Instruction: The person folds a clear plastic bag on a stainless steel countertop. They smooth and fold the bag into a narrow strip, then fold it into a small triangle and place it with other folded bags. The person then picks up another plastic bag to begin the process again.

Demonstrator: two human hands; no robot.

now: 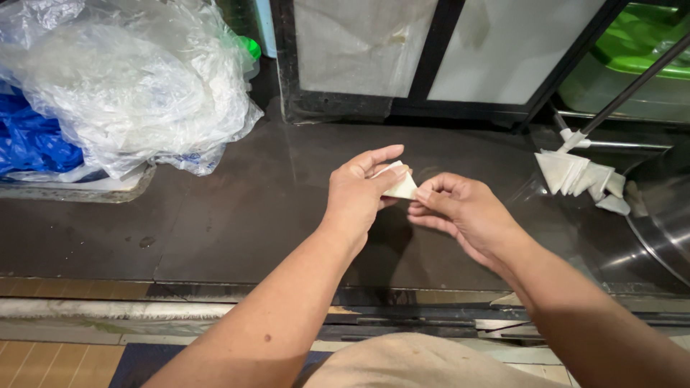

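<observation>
pinching noted: a pale folded triangle (399,186) is gripped by left hand (357,197) and right hand (460,213). dark counter (237,215) lies beneath. similar triangles (581,176) are stacked well apart.

The left hand (357,197) covers much of the folded pastry triangle (401,187); the steel bowl (665,223) runs off the right edge.

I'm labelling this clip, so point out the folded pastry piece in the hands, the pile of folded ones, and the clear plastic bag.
Folded pastry piece (401,188), head view, on its bare lower corner between both hands.
Pile of folded pastries (575,174), head view, middle of the stack.
Clear plastic bag (136,86), head view, centre of its crumpled bulk.
</observation>
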